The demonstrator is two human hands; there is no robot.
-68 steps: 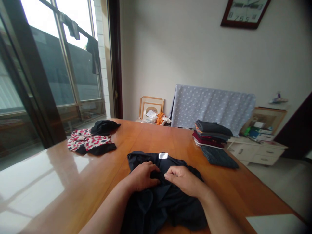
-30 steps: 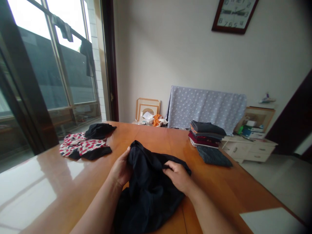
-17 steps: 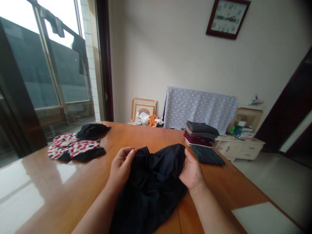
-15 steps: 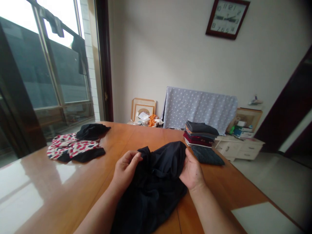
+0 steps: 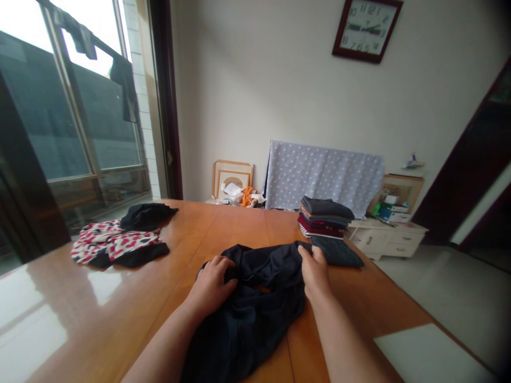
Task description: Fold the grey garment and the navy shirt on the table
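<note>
As the right hand point(image 5: 316, 270) pinches the far right corner of the dark garment point(image 5: 251, 324) on the wooden table point(image 5: 199, 229) and the left hand point(image 5: 215, 280) grips its left side (cloth bunched under curled fingers), a gentle, even pull should best ease out creases.
</note>
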